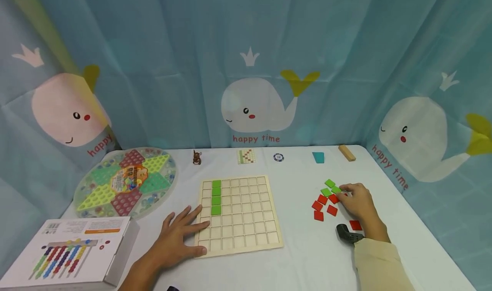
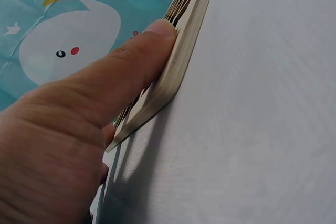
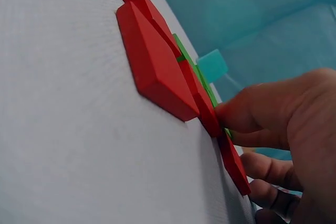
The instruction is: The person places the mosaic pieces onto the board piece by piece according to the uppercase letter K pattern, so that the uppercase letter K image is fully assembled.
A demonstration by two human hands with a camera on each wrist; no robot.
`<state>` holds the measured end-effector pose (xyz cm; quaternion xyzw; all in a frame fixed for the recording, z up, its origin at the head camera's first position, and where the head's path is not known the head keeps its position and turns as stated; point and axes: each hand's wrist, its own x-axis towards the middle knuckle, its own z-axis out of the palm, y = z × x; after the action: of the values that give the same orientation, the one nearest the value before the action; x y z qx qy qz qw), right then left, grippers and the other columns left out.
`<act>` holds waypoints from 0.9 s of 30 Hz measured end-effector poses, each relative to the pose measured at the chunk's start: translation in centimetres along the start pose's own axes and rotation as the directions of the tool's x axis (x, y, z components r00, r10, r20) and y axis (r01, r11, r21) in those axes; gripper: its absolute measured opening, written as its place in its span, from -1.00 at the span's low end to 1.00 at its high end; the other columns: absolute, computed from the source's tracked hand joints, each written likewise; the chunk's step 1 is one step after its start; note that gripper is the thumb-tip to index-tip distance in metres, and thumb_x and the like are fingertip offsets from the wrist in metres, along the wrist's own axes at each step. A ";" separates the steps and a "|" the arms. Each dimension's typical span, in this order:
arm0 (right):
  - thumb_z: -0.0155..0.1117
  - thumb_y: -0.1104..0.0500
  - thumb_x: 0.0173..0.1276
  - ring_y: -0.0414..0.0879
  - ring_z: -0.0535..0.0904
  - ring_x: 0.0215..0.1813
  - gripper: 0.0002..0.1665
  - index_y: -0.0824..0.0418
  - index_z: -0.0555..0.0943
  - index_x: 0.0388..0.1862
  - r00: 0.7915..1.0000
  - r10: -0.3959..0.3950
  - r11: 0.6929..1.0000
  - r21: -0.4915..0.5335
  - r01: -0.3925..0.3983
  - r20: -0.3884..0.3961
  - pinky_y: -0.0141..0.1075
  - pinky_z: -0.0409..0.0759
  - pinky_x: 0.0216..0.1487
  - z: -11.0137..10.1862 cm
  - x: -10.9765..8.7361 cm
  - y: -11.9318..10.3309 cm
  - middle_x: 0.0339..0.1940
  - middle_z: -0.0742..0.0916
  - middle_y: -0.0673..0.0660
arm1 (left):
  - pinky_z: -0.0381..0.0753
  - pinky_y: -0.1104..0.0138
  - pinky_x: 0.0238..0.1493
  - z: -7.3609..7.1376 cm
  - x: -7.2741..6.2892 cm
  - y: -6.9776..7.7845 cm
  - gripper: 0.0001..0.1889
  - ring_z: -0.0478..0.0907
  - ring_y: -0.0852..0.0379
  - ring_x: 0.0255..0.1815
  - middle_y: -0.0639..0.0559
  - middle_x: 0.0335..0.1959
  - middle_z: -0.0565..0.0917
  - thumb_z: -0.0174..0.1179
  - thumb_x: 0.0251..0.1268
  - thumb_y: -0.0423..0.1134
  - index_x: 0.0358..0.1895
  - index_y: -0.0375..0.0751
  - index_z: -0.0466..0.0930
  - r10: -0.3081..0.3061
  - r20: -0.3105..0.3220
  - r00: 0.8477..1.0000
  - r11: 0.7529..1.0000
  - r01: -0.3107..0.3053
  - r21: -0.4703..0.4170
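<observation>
A square wooden grid board [image 1: 251,216] lies on the table, with a short column of green tiles [image 1: 216,200] in its second column from the left. My left hand [image 1: 174,240] rests with spread fingers over the board's left edge. In the left wrist view the thumb [image 2: 142,51] presses on the board's rim [image 2: 173,77]. To the right of the board, my right hand [image 1: 358,202] pinches a green tile [image 1: 336,190] between thumb and fingertips. Two more green tiles [image 1: 326,192] lie close by. Red tiles [image 3: 155,66] are scattered around and under this hand.
At the back stand a small brown figurine [image 1: 197,157], a patterned card [image 1: 246,156], a poker chip [image 1: 278,157], a teal piece [image 1: 318,157] and a wooden block [image 1: 347,152]. A round game board [image 1: 161,197] and a white box [image 1: 123,244] are at left. A black device [image 1: 347,235] sits by the right wrist.
</observation>
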<state>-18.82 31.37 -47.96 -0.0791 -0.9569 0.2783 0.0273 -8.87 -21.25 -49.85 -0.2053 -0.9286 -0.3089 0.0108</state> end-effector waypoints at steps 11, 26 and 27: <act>0.28 0.13 0.34 0.35 0.32 0.12 -0.53 0.40 0.56 0.13 1.000 -0.015 1.000 -0.022 0.015 0.013 0.25 0.39 0.08 -0.2 0.1 -0.1 0.12 0.45 0.46 | -0.27 -0.24 0.28 -0.3 0.2 0.1 -0.28 0.01 -0.27 0.46 -0.05 0.46 0.24 0.35 -0.08 0.32 0.18 0.05 0.63 0.004 0.016 1.000 1.000 -0.004 0.011; 0.20 -0.14 0.38 0.09 0.48 -0.02 -0.45 0.14 0.58 0.21 0.984 -0.050 0.990 0.121 0.071 -0.173 -0.32 0.52 -0.41 -1.1 1.8 1.9 -0.10 0.67 0.17 | -0.26 -0.25 0.27 -0.4 0.2 0.1 -0.30 0.01 -0.29 0.45 -0.07 0.46 0.24 0.37 -0.06 0.29 0.19 0.05 0.62 0.028 0.006 1.000 1.000 -0.028 0.001; 0.19 -0.19 0.37 0.06 0.48 -0.04 -0.43 0.10 0.58 0.21 0.978 -0.081 0.988 0.113 0.104 -0.191 -0.36 0.52 -0.40 -0.7 2.4 2.7 -0.12 0.68 0.13 | -0.26 -0.25 0.27 -0.4 0.2 0.1 -0.30 0.01 -0.29 0.45 -0.08 0.46 0.24 0.37 -0.06 0.28 0.19 0.05 0.62 0.028 0.007 1.000 1.000 -0.028 -0.001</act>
<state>-20.74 34.34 -48.81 -0.0583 -0.9339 0.3263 0.1341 -9.06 -21.32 -49.43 -0.2194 -0.9255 -0.3084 0.0118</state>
